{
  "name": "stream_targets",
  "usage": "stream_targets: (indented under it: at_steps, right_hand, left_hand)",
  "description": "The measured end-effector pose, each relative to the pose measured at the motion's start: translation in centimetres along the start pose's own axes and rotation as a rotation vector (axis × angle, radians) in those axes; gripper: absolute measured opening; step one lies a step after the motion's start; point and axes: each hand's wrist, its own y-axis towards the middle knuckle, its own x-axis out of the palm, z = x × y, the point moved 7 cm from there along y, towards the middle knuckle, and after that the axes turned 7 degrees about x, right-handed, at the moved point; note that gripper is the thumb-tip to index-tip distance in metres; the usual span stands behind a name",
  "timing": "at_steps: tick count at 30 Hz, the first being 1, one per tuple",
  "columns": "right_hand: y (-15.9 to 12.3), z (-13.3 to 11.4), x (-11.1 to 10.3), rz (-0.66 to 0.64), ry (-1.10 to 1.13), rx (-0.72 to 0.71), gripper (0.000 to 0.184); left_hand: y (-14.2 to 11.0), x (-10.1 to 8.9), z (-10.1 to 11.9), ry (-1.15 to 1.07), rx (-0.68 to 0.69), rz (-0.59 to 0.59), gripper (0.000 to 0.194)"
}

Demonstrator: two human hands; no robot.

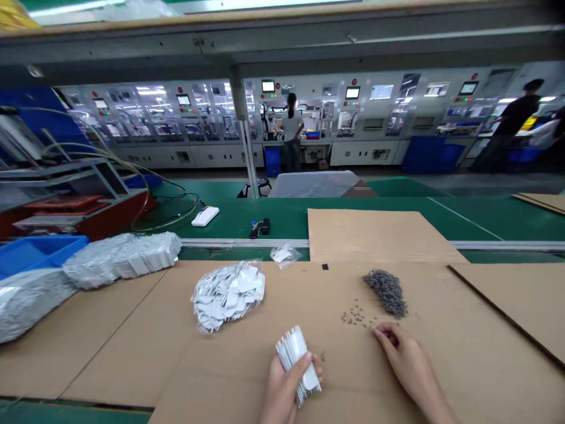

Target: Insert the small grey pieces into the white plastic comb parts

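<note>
My left hand (286, 380) is wrapped round a stack of thin white plastic pieces (293, 341), held tilted above the cardboard. Thumb and forefinger of my right hand (404, 353) are pinched together low over the cardboard sheet (344, 388); whatever may be between the tips is too small to make out. Just beyond that hand lies a heap of small dark grey parts (387, 291), with some loose ones scattered to its left. A clear plastic bag full of similar white pieces (228, 294) rests to the left, beyond my left hand.
More bagged white pieces (128, 256) line the left side beside a blue bin (39, 253). A machine fixture with hoses (75, 200) stands behind them. A small clear bag (285, 255), keys (259, 227) and a white device (205, 216) lie farther back. Two people stand near distant machines.
</note>
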Motion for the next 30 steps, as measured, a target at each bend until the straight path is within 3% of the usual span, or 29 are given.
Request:
stream_targets:
  at_steps: [3,6,9,11,16,23,27,30]
  right_hand:
    - [-2.2,-1.5,1.7,-0.107,0.367,0.105,0.02]
    - [-4.7,-3.0,5.3,-0.254,0.755,0.212,0.021]
    - [-6.7,-4.3,8.5,-0.359,0.955,0.293,0.021]
    - [-7.5,-4.7,9.5,-0.365,1.022,0.324,0.022]
    - [-8.2,-4.7,8.6,-0.288,0.988,0.3,0.023]
    - [-7.7,-3.3,6.3,-0.168,0.779,0.188,0.019]
    - [-8.4,-4.5,6.9,-0.15,0.767,0.164,0.018]
    - [-9.2,-7.0,8.5,-0.228,0.789,0.051,0.017]
  left_hand:
    - [-0.2,0.0,0.3,-0.045,-0.013,0.033,0.039]
    - [-0.2,-0.3,0.0,-0.03,-0.01,0.057,0.039]
    - [-0.1,-0.9,-0.5,0.062,0.052,0.087,0.039]
    - [-0.1,-1.4,-0.5,0.154,0.143,0.111,0.041]
    - [-0.4,-2.9,1.6,0.272,0.308,0.221,0.04]
    - [-0.6,-3.8,3.5,0.162,0.245,0.234,0.034]
    - [-0.9,-3.4,3.6,0.419,0.329,0.238,0.034]
    - [-1.2,-2.4,3.8,0.527,0.388,0.172,0.029]
